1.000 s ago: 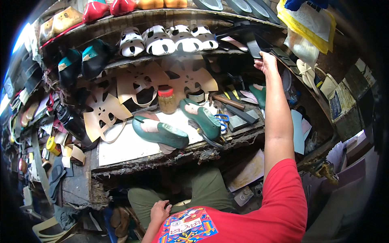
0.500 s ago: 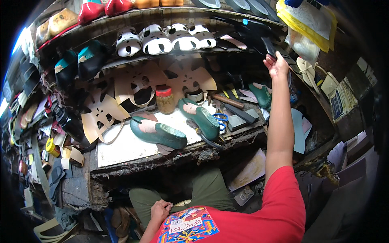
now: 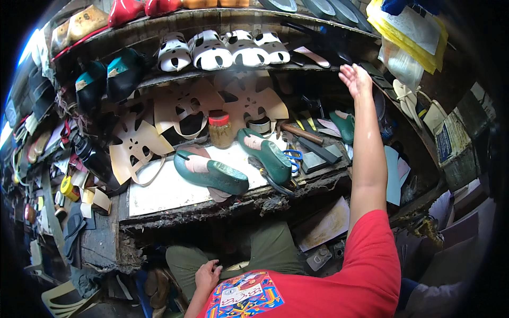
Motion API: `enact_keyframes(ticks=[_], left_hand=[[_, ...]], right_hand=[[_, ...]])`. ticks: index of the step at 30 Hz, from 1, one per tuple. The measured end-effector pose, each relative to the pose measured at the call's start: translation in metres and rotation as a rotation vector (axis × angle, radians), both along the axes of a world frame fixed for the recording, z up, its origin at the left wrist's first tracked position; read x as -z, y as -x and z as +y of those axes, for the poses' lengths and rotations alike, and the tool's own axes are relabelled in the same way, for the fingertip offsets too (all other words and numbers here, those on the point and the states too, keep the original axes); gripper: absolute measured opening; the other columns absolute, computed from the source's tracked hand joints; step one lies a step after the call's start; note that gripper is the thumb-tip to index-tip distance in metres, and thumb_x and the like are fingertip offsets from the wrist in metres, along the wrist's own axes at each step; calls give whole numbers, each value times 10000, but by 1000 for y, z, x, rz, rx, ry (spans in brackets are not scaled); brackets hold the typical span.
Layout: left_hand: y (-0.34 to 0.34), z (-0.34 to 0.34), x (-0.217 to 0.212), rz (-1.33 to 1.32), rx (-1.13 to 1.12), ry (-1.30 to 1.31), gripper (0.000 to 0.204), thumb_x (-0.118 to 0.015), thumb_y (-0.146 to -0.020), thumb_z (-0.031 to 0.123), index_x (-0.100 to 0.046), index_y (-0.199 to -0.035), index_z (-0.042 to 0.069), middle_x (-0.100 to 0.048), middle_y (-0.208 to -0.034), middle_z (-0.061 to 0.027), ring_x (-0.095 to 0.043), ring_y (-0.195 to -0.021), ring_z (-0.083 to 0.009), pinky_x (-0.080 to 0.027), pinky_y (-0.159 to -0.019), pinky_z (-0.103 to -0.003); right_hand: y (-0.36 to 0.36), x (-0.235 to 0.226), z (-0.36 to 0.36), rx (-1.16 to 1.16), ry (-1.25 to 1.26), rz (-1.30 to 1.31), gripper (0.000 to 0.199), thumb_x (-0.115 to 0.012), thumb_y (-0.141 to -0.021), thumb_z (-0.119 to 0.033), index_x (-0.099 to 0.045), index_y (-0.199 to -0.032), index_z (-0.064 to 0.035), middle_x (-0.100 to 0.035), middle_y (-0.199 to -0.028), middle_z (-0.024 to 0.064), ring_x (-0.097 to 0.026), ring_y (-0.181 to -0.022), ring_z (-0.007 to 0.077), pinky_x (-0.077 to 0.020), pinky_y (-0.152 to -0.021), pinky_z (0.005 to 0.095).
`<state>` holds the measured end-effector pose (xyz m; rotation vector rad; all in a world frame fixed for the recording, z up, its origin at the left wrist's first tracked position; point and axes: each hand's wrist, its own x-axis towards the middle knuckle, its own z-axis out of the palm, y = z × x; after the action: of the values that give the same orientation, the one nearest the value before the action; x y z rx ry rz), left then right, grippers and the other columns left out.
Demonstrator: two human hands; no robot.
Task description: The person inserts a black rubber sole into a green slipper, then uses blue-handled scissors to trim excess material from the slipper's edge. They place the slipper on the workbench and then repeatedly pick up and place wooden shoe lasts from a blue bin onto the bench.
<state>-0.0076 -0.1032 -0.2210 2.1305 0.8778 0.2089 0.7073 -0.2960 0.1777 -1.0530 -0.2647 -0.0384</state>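
My right arm stretches up to the upper shelf at the right. My right hand [image 3: 356, 79] is open there, fingers apart, just below a black item [image 3: 334, 45] whose kind is hard to make out in the shadow. Low on my lap, my left hand [image 3: 208, 275] rests on the olive trousers with its fingers loosely apart, and nothing shows in it. On the white bench top lie a green shoe last [image 3: 212, 172] and a second green last [image 3: 268, 156], each with pink material on top. Behind them stands a red-lidded jar [image 3: 220, 130] of brownish stuff.
White cut-out shoes [image 3: 210, 50] line the shelf above. Tan cut-out uppers [image 3: 135, 143] lean behind the bench. A hammer [image 3: 302, 133], blue-handled scissors [image 3: 293, 155] and a dark block [image 3: 321, 151] lie at the right. A yellow plastic bag [image 3: 419, 37] hangs at upper right.
My right hand has let go of the black item on the upper shelf and its fingers have spread. My left hand stays on my lap. The view has shifted slightly.
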Motion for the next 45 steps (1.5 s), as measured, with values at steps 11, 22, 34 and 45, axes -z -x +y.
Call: enact_keyframes(ticks=[11, 22, 34, 45], left_hand=[[-19, 20, -31, -50, -152, -1028, 171, -739, -925, 223, -797, -1025, 97, -740, -1108, -148, -713, -1089, -293, -521, -950, -531], [34, 62, 12, 165, -407, -157, 1036, -846, -831, 442, -306, -1643, 90, -249, -1686, -243, -322, -1514, -453, -341, -1220, -524], [83, 46, 48, -36, -461, 208, 1100, -742, -882, 605, -266, -1616, -62, -408, -1587, -340, -425, -1465, -462, -353, -1209, -454], [60, 44, 21, 134, -465, -136, 870, -680, -956, 536, -406, -1571, -15, -410, -1573, -322, -404, -1461, -468, -338, -1208, -512]], right_hand=[[414, -97, 10, -494, 866, -1644, 249, -765, -910, -182, -743, -1119, -49, -729, -901, 31, -721, -812, 153, -574, -683, 293], [479, -80, -50, -380, 606, -1397, 280, -742, -916, -197, -726, -1143, -33, -729, -833, 52, -714, -724, 155, -581, -690, 289], [483, 308, -24, -637, 1856, -725, 326, -750, -894, -297, -667, -1061, -31, -743, -1012, 197, -718, -989, 394, -560, -855, 510], [492, 304, 16, -1075, 1437, -696, 323, -700, -936, -290, -677, -1137, -38, -738, -1041, 210, -709, -1007, 395, -561, -863, 505]])
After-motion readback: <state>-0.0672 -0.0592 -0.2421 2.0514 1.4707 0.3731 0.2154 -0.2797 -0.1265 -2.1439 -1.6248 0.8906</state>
